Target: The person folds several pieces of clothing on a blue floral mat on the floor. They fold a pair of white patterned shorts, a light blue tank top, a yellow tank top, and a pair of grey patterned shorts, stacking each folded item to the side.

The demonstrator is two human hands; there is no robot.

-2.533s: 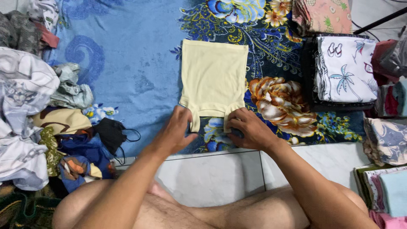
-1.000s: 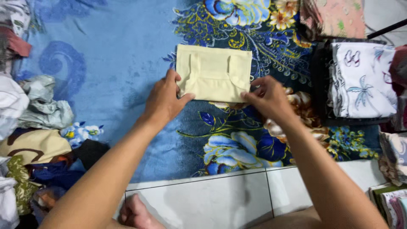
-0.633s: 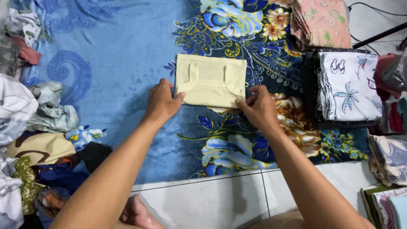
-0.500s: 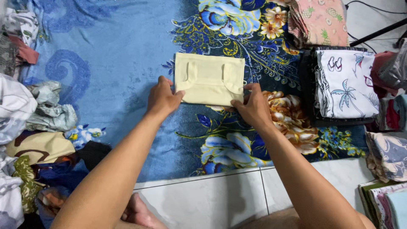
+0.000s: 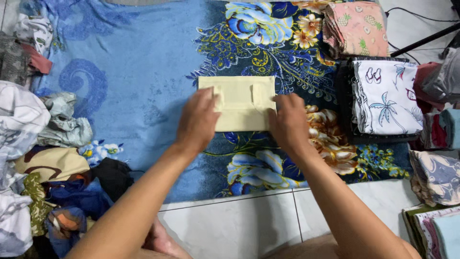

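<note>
Head camera looks down over the person's bare legs and forearms to a strip of white tiled floor (image 5: 249,220), and past it to a blue floral blanket (image 5: 139,96) spread flat. On that blanket, near its middle, lies a folded pale yellow garment (image 5: 242,103), a tidy rectangle with two straps showing on its upper face. The left hand (image 5: 199,120) rests flat over the garment's left edge, fingers spread and pressing down rather than pinching. The right hand (image 5: 287,120) lies palm-down on the right edge, fingers together and flat on the cloth; neither hand grips anything.

To the left sits a loose heap of unfolded clothes (image 5: 33,158), crumpled whites, greys and prints, touching the blanket's edge. To the right, well apart from the hands, stand folded stacks: a white cloth with palm-tree print (image 5: 383,96) on a dark pile, and farther off a pink pineapple-print stack (image 5: 357,26) at the top edge. More folded pieces (image 5: 436,168) crowd the right border.

As a judgement, the main risk is that the fold slips: thin soft cloth on a plush blanket may drag with the palms if they slide outward, pulling the straps loose or skewing the edges. Lifting it by one side could also let the layers fall open.
</note>
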